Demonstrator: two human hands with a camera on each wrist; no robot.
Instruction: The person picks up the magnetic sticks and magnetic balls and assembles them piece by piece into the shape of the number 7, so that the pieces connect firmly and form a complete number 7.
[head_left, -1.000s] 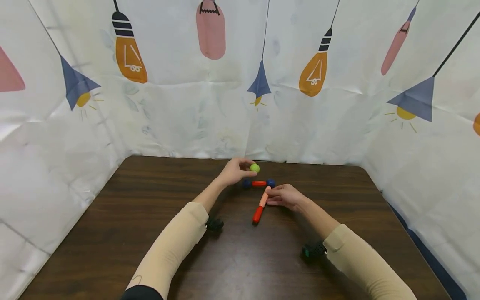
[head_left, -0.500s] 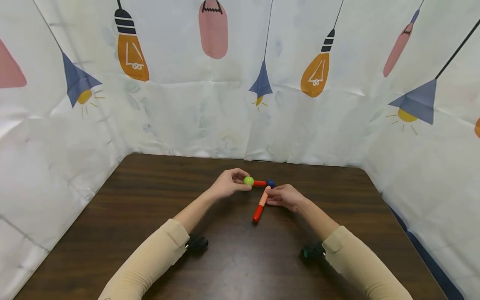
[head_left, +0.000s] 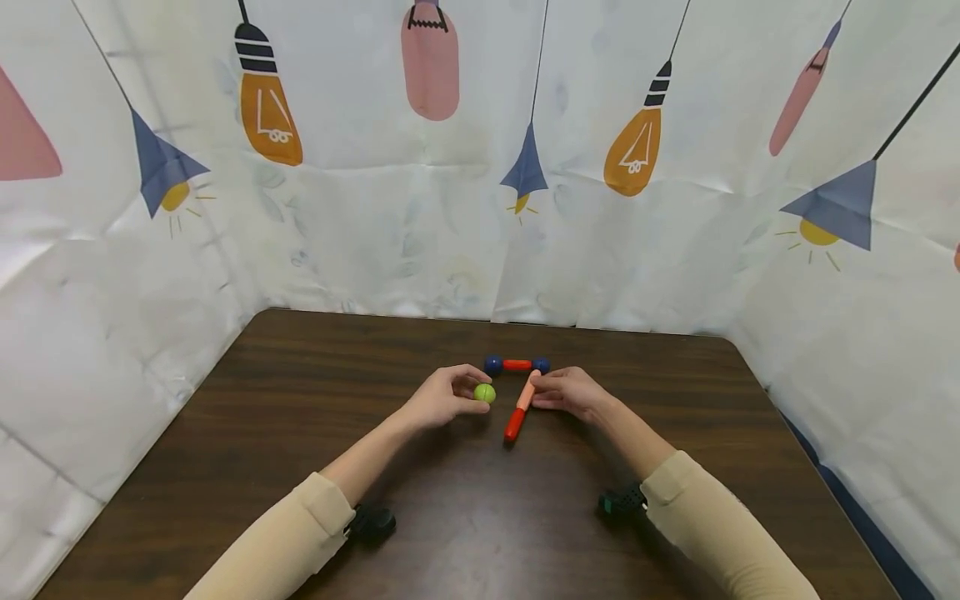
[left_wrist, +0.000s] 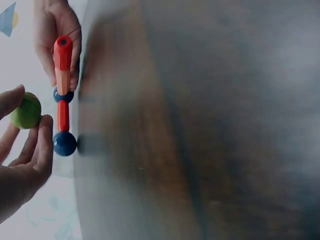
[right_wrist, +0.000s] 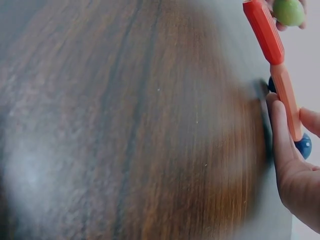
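Note:
My left hand [head_left: 444, 397] pinches a small lime-green ball [head_left: 484, 392] between thumb and fingertips. Just beyond it lies a dumbbell-like piece: a short red rod [head_left: 517, 365] with a dark blue ball [head_left: 492, 365] on its left end and another blue ball [head_left: 541, 364] on its right. My right hand [head_left: 573, 392] holds a peach stick [right_wrist: 285, 100] between thumb and fingers. A thicker red stick [right_wrist: 265, 32] joins it end to end and points toward me. Whether the peach tip touches the right blue ball cannot be told.
All this is over the far half of a dark brown wooden table [head_left: 300, 400]. A white curtain [head_left: 375, 242] printed with lamps stands behind the back edge and along both sides. Black wrist cameras [head_left: 371, 523] hang under both forearms.
My left hand has carried the green ball from behind the dumbbell-like piece, past its left blue ball, toward me and slightly left. My right hand and its sticks have stayed nearly still.

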